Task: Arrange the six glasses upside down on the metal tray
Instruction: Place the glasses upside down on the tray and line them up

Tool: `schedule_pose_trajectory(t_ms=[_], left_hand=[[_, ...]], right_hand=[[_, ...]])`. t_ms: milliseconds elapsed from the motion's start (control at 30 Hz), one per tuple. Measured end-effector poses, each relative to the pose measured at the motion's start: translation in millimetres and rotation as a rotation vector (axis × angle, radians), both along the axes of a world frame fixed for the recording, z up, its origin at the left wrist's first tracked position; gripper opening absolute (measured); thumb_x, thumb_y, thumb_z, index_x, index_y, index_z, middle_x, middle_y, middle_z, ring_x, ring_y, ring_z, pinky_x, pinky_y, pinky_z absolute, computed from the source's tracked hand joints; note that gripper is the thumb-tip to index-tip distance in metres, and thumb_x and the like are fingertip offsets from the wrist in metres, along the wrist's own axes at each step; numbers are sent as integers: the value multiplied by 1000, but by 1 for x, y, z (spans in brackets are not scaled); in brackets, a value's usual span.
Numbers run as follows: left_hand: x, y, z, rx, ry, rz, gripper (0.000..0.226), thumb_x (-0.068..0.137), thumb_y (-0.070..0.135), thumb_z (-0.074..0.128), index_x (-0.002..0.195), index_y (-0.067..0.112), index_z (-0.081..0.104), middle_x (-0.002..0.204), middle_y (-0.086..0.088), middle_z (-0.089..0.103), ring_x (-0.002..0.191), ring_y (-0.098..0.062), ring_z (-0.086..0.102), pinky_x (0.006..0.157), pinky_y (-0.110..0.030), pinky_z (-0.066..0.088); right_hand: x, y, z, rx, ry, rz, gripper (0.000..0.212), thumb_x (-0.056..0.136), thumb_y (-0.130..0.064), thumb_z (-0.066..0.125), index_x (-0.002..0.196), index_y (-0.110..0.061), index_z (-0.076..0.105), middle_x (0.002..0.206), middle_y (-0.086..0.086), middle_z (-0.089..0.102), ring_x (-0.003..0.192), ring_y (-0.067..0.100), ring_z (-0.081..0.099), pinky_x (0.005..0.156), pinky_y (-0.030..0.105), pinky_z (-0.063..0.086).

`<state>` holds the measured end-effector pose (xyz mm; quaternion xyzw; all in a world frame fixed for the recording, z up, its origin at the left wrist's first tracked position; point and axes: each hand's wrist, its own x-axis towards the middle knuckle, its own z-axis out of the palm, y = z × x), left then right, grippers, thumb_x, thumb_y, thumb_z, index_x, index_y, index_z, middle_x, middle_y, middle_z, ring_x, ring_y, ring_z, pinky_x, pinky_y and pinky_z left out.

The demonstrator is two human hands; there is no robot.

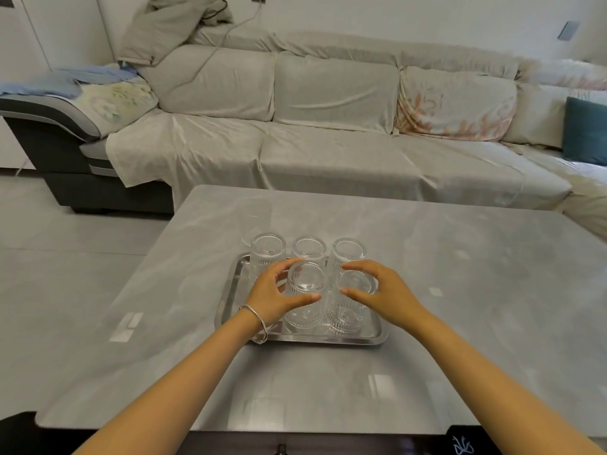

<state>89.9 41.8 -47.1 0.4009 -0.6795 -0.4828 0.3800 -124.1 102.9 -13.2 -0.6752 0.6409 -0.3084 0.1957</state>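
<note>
Tray (230, 292) w/ 5 inverted glasses (307, 247), left hand (274, 292) fingers gripping one, right hand (382, 292) another.

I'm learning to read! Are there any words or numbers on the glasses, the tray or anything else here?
No readable words or numbers.
Glasses: only ribbed patterns.
Tray: plain metal.
Black thing at the bottom edge: a white scribble, not readable.
Wall plates: no readable marks.
</note>
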Motion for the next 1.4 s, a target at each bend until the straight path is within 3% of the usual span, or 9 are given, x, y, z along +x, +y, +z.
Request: schedule_pose_trajectory(t_ms=[167, 367, 800, 933, 1167, 1267, 1400], left_hand=[[-5, 0, -10, 18, 10, 36, 67, 54, 30, 87, 112, 34, 54, 113, 22, 55, 104, 6, 52, 87, -15, 46], [-6, -1, -12, 19, 3, 35, 70, 55, 30, 86, 116, 30, 52, 110, 24, 54, 101, 10, 51, 77, -5, 44], [-7, -3, -17, 25, 18, 24, 71, 57, 26, 86, 117, 23, 47, 113, 19, 52, 106, 5, 51, 83, -7, 43], [-5, -6, -11, -6, -31, -10, 71, 57, 29, 85, 116, 25, 47, 114, 17, 52, 106, 4, 50, 83, -7, 40], [13, -23, 20, -63, 9, 33, 55, 62, 33, 82, 110, 27, 56, 110, 11, 60, 104, -4, 56, 83, -19, 49], [25, -38, 36, -91, 24, 69, 44, 66, 30, 79, 105, 28, 58, 109, 7, 62, 101, -7, 59, 81, -22, 53], [43, -65, 46, -124, 19, 157, 38, 73, 26, 75, 107, 20, 60, 108, 1, 64, 99, -13, 61, 74, -15, 53]], right_hand=[[-1, -2, -3, -9, 3, -6, 44, 76, -36, 74, 117, -29, 62, 114, -22, 54, 104, -5, 49, 80, -5, 30], [-1, -4, -5, -18, -4, -10, 43, 75, -37, 74, 116, -32, 62, 114, -22, 53, 105, -4, 48, 82, -2, 28], [-1, -4, -4, -10, -20, -3, 41, 75, -37, 75, 114, -32, 62, 115, -20, 56, 106, -2, 48, 84, 2, 28], [-3, -4, -3, 15, -26, -1, 41, 73, -39, 75, 112, -36, 61, 113, -24, 53, 103, -7, 47, 82, 0, 28], [-5, -11, 6, 41, -43, 37, 38, 74, -37, 75, 110, -37, 62, 111, -32, 53, 99, -31, 41, 81, -8, 28], [0, -21, 18, 28, -64, 59, 36, 75, -37, 74, 108, -42, 59, 113, -30, 54, 104, -18, 48, 88, 1, 30], [15, -47, 32, 7, -82, 101, 32, 81, -36, 69, 112, -33, 61, 120, -15, 58, 112, 2, 52, 98, 21, 38]])
